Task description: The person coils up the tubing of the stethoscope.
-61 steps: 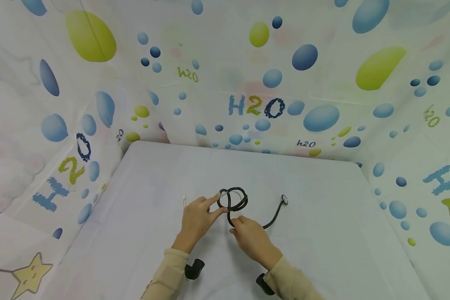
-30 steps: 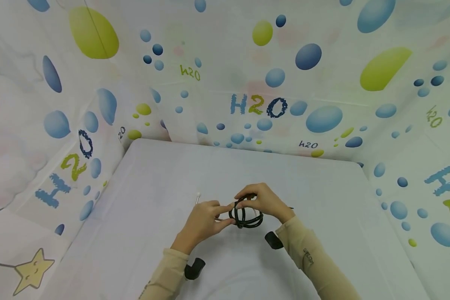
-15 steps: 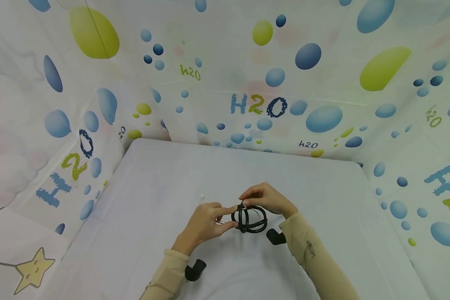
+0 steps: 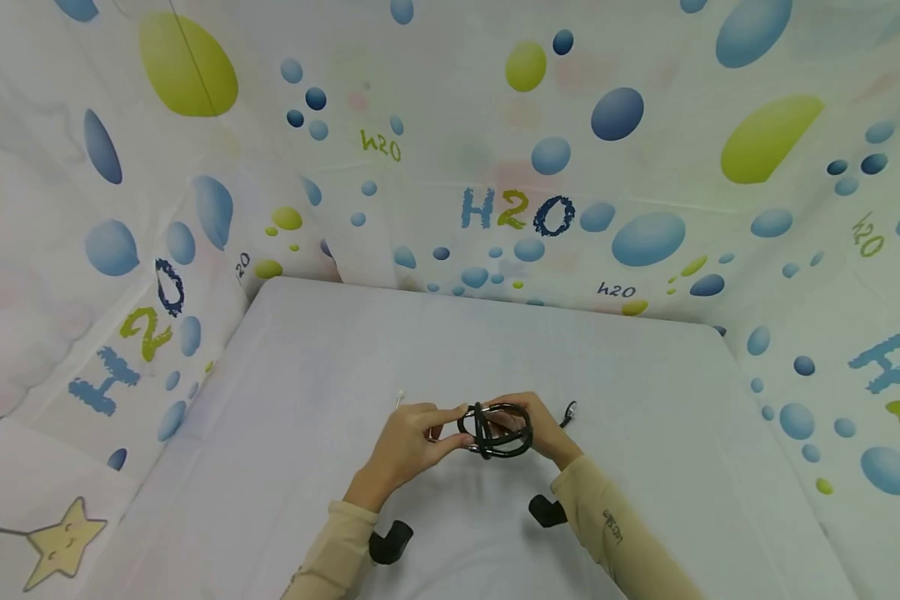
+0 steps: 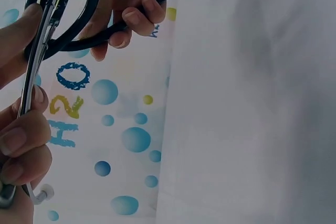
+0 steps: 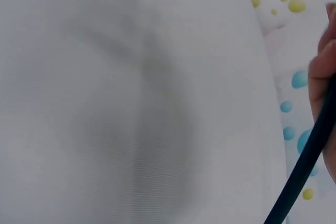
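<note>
A stethoscope with black tubing [image 4: 527, 440] coiled into loops is held up above the table between both hands. My left hand [image 4: 403, 446] grips its metal ear tubes [image 5: 34, 69], and finger and thumb pinch the coil's left side. A white ear tip [image 4: 401, 397] pokes out beyond that hand. My right hand [image 4: 544, 427] is behind the coil's right side; in the left wrist view its fingers [image 5: 137, 20] curl around the tubing. The chest piece [image 4: 570, 411] hangs off to the right on a free length of tube. The right wrist view catches only part of the hand and tube.
A white cloth covers the table [image 4: 330, 350]. Around it stand curtain walls [image 4: 420, 100] printed with blue and green drops. Dark wrist devices [image 4: 392, 542] protrude beneath both sleeves.
The right hand went from below the coil to its top, then lowered behind its right side. The coil moved slightly right and tightened around the metal tubes. The left hand keeps its grip.
</note>
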`<state>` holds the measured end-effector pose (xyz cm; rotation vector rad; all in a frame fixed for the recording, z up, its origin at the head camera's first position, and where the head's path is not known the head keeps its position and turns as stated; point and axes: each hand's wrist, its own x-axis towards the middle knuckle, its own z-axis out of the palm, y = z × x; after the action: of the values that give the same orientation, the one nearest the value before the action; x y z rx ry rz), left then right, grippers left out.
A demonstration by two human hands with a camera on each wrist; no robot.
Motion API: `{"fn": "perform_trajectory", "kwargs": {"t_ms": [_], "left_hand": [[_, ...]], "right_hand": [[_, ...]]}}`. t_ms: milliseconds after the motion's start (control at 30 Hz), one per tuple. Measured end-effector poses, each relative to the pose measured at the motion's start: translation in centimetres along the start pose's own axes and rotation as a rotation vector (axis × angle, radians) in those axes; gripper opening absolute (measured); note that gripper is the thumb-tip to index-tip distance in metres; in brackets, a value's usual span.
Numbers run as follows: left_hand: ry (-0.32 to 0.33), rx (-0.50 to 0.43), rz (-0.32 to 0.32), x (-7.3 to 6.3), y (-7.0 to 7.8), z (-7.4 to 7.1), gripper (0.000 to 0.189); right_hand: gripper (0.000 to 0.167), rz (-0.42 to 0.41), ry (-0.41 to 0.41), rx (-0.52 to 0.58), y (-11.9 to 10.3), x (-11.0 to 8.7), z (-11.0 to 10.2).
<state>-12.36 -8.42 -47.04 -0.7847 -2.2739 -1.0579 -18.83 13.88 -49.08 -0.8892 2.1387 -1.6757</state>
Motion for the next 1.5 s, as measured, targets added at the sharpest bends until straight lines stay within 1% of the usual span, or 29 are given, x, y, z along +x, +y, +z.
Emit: {"fn": "perform_trajectory", "kwargs": {"t_ms": [33,67,133,167,233,300,333,400,467,567,700,800,867,967,1033,1067,1100,1167,1267,1333,1400,1500], "left_hand": [[0.01,0.008,0.0,0.0,0.0,0.0,0.039],[0.022,0.014,0.002,0.0,-0.1,0.1,0.04],[0.054,0.035,0.006,0.0,-0.2,0.0,0.039],[0.07,0.045,0.01,0.1,-0.2,0.0,0.039],[0.094,0.061,0.014,0.2,-0.4,0.0,0.038],[0.107,0.087,0.004,0.2,-0.5,-0.1,0.038],[0.107,0.098,-0.001,0.2,-0.6,-0.1,0.037],[0.099,0.122,-0.014,0.1,-0.9,-0.1,0.038],[0.098,0.155,-0.031,0.0,-1.0,-0.2,0.038],[0.105,0.196,-0.05,-0.1,-1.1,-0.3,0.038],[0.105,0.242,-0.07,-0.2,-1.0,-0.5,0.039],[0.099,0.267,-0.075,-0.2,-0.9,-0.6,0.038],[0.095,0.286,-0.076,-0.2,-1.0,-0.6,0.038],[0.095,0.333,-0.08,-0.2,-1.1,-0.8,0.037],[0.096,0.355,-0.099,-0.2,-1.3,-0.9,0.038],[0.094,0.362,-0.11,-0.2,-1.3,-1.0,0.038],[0.091,0.359,-0.12,-0.2,-1.3,-1.0,0.038],[0.077,0.333,-0.14,-0.3,-1.3,-1.1,0.039],[0.052,0.292,-0.151,-0.3,-1.1,-1.0,0.038],[0.039,0.277,-0.154,-0.2,-0.9,-0.9,0.038],[0.026,0.275,-0.153,-0.2,-0.7,-0.8,0.037],[0.009,0.283,-0.144,-0.1,-0.5,-0.8,0.036]], "right_hand": [[0.023,-0.015,0.024,-0.059,0.0,-0.1,0.4],[0.022,-0.033,0.052,-0.145,0.0,-0.3,0.8],[0.022,-0.02,0.089,-0.239,0.0,-0.6,1.6],[0.022,-0.004,0.098,-0.264,0.0,-0.8,2.0],[0.02,0.019,0.104,-0.257,0.0,-1.2,2.7],[0.017,0.038,0.118,-0.25,0.1,-1.7,3.3],[0.016,0.035,0.133,-0.266,0.0,-1.9,3.5],[0.016,-0.013,0.159,-0.342,-0.1,-2.3,3.9],[0.016,-0.06,0.163,-0.424,-0.3,-2.6,4.2],[0.013,-0.134,0.111,-0.541,-1.0,-2.9,4.7],[0.018,-0.175,0.059,-0.715,-2.6,-3.3,5.3],[0.027,-0.162,0.062,-0.856,-4.2,-3.5,5.6],[0.026,-0.123,0.073,-0.927,-5.2,-3.6,5.7],[0.019,-0.047,0.102,-0.973,-6.6,-3.7,5.7],[0.017,-0.022,0.106,-0.978,-7.3,-3.8,5.5],[0.016,-0.022,0.098,-0.984,-7.7,-3.9,5.4],[0.016,-0.033,0.087,-0.998,-7.9,-3.9,5.2],[0.017,-0.081,0.052,-1.047,-8.5,-3.9,4.6],[0.018,-0.145,-0.016,-1.122,-9.2,-3.7,4.0],[0.019,-0.169,-0.063,-1.152,-9.8,-3.5,3.8],[0.021,-0.173,-0.106,-1.166,-10.3,-3.2,3.8],[0.019,-0.208,-0.151,-1.176,-10.5,-2.6,4.0]]}}
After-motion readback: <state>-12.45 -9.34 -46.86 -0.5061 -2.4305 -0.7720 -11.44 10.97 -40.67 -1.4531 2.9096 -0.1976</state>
